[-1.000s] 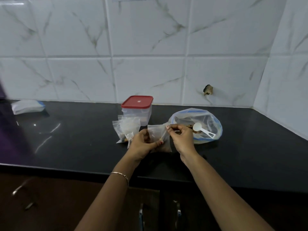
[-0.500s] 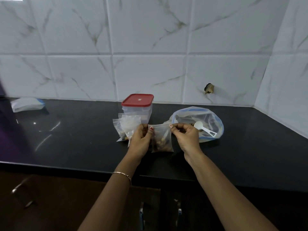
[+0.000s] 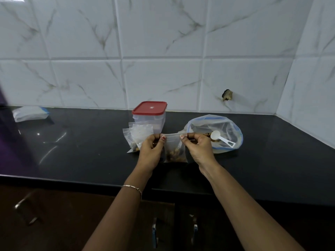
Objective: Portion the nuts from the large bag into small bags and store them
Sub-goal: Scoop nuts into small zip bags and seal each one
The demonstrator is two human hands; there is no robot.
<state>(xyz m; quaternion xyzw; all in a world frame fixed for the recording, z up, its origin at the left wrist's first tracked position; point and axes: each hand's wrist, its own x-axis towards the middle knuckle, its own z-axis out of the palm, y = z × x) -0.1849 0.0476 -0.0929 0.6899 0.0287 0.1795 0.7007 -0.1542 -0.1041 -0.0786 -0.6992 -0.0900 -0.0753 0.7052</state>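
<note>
My L hand [image 3: 151, 150] & R hand [image 3: 199, 148] pinch small bag [image 3: 175, 149] top corners, nuts [image 3: 175, 153] below fingers, big bag [image 3: 217, 133] just right.

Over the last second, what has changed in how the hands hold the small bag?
The left hand and right hand moved apart along the top edge of the small bag. Each now pinches one top corner, with the edge stretched between them. The large bag, the scoop, the red-lidded container and the filled small bags stayed put.

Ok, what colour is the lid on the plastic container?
Red: the lid sits on a clear container, seen best in the head view.
</note>
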